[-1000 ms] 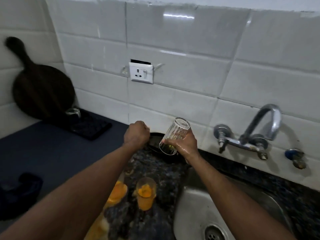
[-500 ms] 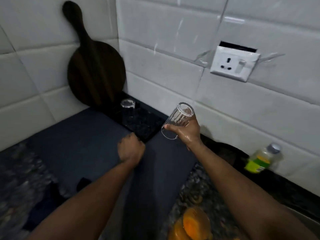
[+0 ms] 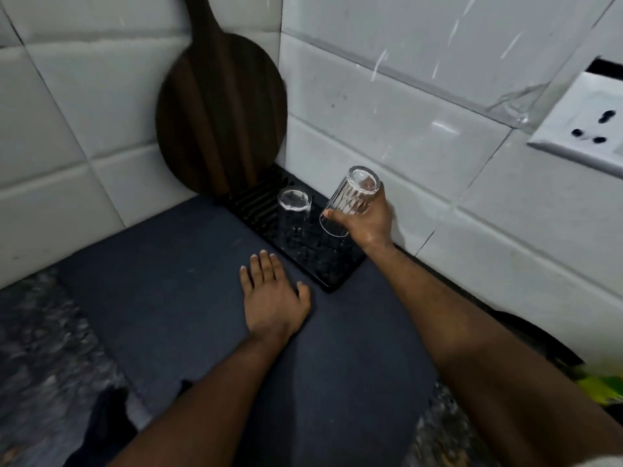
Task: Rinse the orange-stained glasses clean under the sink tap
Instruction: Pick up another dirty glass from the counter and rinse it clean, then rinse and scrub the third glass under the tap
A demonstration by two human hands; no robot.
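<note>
1. Held glass (image 3: 349, 200): clear, with vertical ribs and no orange tint visible. It is turned mouth-down and tilted, with the base up and leaning toward the far right. It is over the black drying tray (image 3: 332, 267); I cannot tell whether the rim touches the tray.
2. Right hand (image 3: 367, 219): wrapped round the held glass from the right, thumb across its near side close to the rim.
3. Second glass (image 3: 294, 210): clear, standing upside down on the tray just left of the held glass, with a small gap between them.
4. Left hand (image 3: 273, 298): flat and palm down, fingers straight, holding nothing. It rests on the dark blue mat (image 3: 168, 281), just near of the tray's left edge.
5. Round wooden board (image 3: 219, 106): dark, leaning upright in the tiled corner behind the tray.
6. White wall socket (image 3: 586, 129): far right on the wall, no lettering legible.
7. Green-yellow object (image 3: 603, 387): at the right edge, too blurred to read.
8. Speckled stone surface (image 3: 40, 348): visible left of the mat.
</note>
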